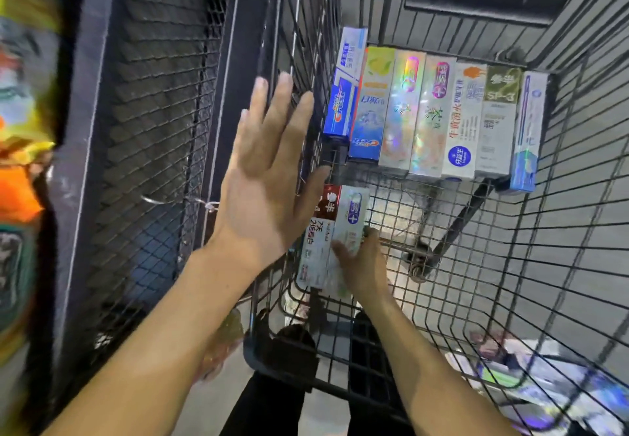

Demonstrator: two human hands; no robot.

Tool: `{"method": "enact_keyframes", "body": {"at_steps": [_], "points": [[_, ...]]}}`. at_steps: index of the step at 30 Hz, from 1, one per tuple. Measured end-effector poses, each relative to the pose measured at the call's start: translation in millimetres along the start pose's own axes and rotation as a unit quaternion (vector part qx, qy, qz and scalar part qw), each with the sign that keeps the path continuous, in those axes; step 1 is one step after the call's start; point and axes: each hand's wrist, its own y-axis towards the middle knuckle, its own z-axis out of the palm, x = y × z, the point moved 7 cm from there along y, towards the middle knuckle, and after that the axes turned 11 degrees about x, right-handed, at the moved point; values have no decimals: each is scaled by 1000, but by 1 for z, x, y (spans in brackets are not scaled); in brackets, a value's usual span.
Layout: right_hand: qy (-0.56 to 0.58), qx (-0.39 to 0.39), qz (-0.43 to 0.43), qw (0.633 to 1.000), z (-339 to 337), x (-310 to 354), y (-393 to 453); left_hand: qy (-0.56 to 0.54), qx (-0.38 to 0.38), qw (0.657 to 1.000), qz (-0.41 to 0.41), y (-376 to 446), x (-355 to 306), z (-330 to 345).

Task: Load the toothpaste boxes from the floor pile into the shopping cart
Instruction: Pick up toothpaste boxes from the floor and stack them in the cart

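Inside the wire shopping cart (510, 217), a row of toothpaste boxes (439, 115) lying side by side along the far end, long sides touching, ends pointing near and far. At the left end of that row, a blue-and-white box (343, 95) tipped up against the cart's left wall, just beside a blue Crest box (369, 109). Further right, two holographic silver boxes, a white box with red lettering, an olive-topped box, and last a blue-edged box (529, 129) tilted on its side against the right wall.

Nearer, at the cart's left side, the right hand (366, 262) gripping two boxes held together, fingers curled round their near end: a red-and-white box (318, 238) on the left, a pale box with a purple logo (352, 221) touching it on the right (both lifted or resting on the cart floor, cannot tell which).

Left hand (263, 177) raised flat above the cart's left rim, palm showing, fingers straight and spread, holding nothing.

Beyond the cart on the left, a dark mesh panel (153, 112); at the far left edge, blurred colourful packaging (20, 180). Through the wires at the near right, more blurred boxes on the floor (531, 371).
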Motion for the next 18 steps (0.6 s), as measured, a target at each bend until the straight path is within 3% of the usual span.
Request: {"method": "enact_keyframes", "body": {"at_steps": [6, 18], "points": [[-170, -3, 6, 985, -2, 5, -2, -19, -12, 1000, 11, 3, 1, 0], [-210, 24, 51, 976, -2, 11, 8, -49, -28, 998, 26, 2, 2, 0]]}}
